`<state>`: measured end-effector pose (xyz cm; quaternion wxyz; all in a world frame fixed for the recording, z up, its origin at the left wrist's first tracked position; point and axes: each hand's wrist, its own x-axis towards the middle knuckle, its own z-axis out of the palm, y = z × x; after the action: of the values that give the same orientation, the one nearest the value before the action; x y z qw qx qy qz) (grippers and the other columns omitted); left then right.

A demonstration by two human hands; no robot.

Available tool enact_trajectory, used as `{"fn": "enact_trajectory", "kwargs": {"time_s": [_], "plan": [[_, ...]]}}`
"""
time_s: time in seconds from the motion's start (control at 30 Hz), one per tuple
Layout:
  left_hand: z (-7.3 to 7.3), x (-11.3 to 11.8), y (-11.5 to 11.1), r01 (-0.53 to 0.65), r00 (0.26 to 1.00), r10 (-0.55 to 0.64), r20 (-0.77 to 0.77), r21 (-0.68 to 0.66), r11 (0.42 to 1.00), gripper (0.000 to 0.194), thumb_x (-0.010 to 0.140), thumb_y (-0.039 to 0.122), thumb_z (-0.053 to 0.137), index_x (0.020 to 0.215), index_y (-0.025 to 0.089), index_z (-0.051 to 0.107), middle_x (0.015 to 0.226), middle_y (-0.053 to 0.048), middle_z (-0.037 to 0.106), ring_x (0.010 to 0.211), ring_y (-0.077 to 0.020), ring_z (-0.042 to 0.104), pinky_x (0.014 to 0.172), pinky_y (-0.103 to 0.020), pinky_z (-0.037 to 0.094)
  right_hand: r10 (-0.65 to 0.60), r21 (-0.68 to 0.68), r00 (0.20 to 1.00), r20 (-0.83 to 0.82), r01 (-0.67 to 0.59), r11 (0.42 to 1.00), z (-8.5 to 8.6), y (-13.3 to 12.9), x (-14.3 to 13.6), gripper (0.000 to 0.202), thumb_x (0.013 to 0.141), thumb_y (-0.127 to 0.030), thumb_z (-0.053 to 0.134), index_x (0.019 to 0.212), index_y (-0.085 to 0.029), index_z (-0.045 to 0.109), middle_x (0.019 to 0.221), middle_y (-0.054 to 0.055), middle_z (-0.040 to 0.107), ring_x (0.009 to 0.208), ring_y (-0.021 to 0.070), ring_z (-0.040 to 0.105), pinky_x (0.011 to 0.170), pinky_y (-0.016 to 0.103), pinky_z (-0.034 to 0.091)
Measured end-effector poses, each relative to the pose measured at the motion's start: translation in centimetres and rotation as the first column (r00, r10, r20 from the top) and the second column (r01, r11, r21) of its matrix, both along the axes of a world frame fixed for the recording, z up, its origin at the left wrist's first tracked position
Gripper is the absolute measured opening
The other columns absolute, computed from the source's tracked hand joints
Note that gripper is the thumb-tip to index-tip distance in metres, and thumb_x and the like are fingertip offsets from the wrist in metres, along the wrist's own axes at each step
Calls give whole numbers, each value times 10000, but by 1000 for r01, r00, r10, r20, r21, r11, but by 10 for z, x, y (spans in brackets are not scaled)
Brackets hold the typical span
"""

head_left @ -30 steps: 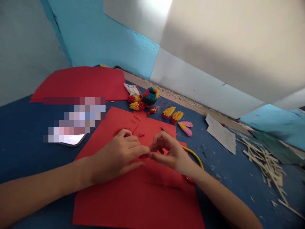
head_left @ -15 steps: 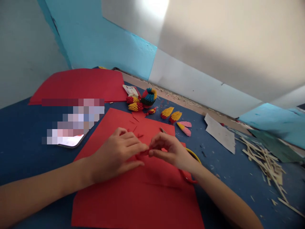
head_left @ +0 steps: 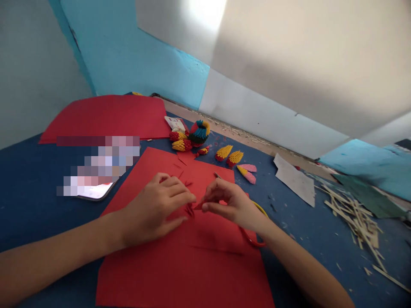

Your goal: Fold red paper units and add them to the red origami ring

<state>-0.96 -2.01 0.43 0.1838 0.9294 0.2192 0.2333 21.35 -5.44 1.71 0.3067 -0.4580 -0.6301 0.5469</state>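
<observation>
My right hand (head_left: 229, 204) pinches a small folded red paper piece (head_left: 198, 206) between thumb and fingertips, its pointed end towards the left. Facing it, my left hand (head_left: 163, 207) curls round a little cluster of folded red paper pieces (head_left: 190, 210), which shows between its thumb and fingers; the exact grip is partly hidden. Both hands are over large red paper sheets (head_left: 180, 273). Several small red paper bits lie just beyond the left fingers. Under the right wrist are scissors with yellow and red handles (head_left: 260, 208), partly covered.
Yellow-and-red folded paper pieces (head_left: 235, 158), pink-and-yellow ones (head_left: 247, 174) and a multicoloured paper ring (head_left: 199, 131) stand behind the hands. A phone (head_left: 96, 191) and stacked red sheets (head_left: 109, 117) are at left. Grey card (head_left: 295, 179) and pale strips (head_left: 356, 216) lie at right.
My fingertips have moved slightly apart. The red piece in my right hand now shows separately from the cluster at my left hand. The view has shifted a little.
</observation>
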Motion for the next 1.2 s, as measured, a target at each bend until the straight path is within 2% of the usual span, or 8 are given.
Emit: {"fn": "enact_trajectory", "kwargs": {"time_s": [0.07, 0.37, 0.53, 0.7, 0.8, 0.87, 1.0, 1.2], "plan": [[-1, -1, 1, -21, 1000, 20, 9, 46, 999, 187, 841, 245, 607, 1026, 220, 602, 1000, -36, 669, 946, -235, 569, 829, -383, 306, 23, 11, 1000, 18, -23, 1000, 2, 0, -1, 111, 810, -210, 660, 854, -175, 564, 810, 26, 689, 754, 121, 676, 701, 243, 523], [-10, 8, -5, 31, 988, -28, 152, -20, 999, 79, 862, 167, 548, 931, 206, 555, 804, 36, 665, 727, -140, 594, 886, -358, 343, -1, 27, 1000, 2, 1, 1000, 2, -3, -9, 129, 769, -228, 709, 833, -164, 617, 784, 11, 675, 712, 113, 659, 657, 218, 515], [-10, 9, -6, 40, 992, -34, 119, -48, 998, 70, 853, 135, 512, 828, 192, 544, 712, 61, 608, 657, -100, 550, 898, -323, 359, -31, -5, 999, -20, 31, 1000, -2, -1, -7, 169, 755, -253, 721, 815, -173, 585, 748, 1, 663, 687, 124, 668, 617, 219, 511], [-7, 3, 3, -58, 996, 60, 67, -33, 998, 69, 867, 178, 529, 908, 195, 581, 790, 29, 675, 717, -133, 586, 862, -336, 362, -85, 162, 966, 245, 45, 986, -10, 16, 12, 55, 825, -198, 610, 873, -173, 622, 806, 31, 691, 735, 140, 663, 678, 260, 497], [-8, 0, 9, -109, 991, 110, 73, -12, 994, 153, 880, 186, 531, 1011, 209, 608, 937, 2, 725, 804, -159, 628, 864, -352, 350, -88, 254, 851, 517, -54, 966, -13, 24, 20, 120, 824, -118, 565, 836, -178, 668, 828, 41, 711, 745, 147, 643, 709, 283, 473], [-9, -1, 12, -107, 992, 106, 65, 4, 994, 174, 882, 177, 524, 1020, 213, 624, 986, -6, 730, 852, -171, 645, 874, -362, 343, -116, 317, 799, 589, -97, 943, -11, 23, 18, 106, 828, -179, 599, 892, -186, 683, 871, 49, 711, 765, 157, 633, 715, 297, 464], [-11, 0, 14, -101, 993, 99, 71, 30, 994, 171, 884, 187, 532, 1014, 215, 639, 969, -10, 733, 858, -179, 655, 875, -372, 349, -132, 389, 911, 390, -33, 921, -5, 18, -1, 251, 804, -338, 667, 1013, -201, 645, 938, 42, 698, 806, 149, 646, 632, 243, 473], [-6, 0, 15, -191, 980, 189, 53, 23, 981, 154, 865, 198, 515, 977, 183, 619, 891, -26, 727, 757, -185, 636, 809, -372, 388, -118, 344, 984, 130, 67, 937, -10, 27, -29, 123, 789, -223, 665, 897, -182, 625, 838, 15, 701, 749, 126, 676, 664, 225, 528]]}}
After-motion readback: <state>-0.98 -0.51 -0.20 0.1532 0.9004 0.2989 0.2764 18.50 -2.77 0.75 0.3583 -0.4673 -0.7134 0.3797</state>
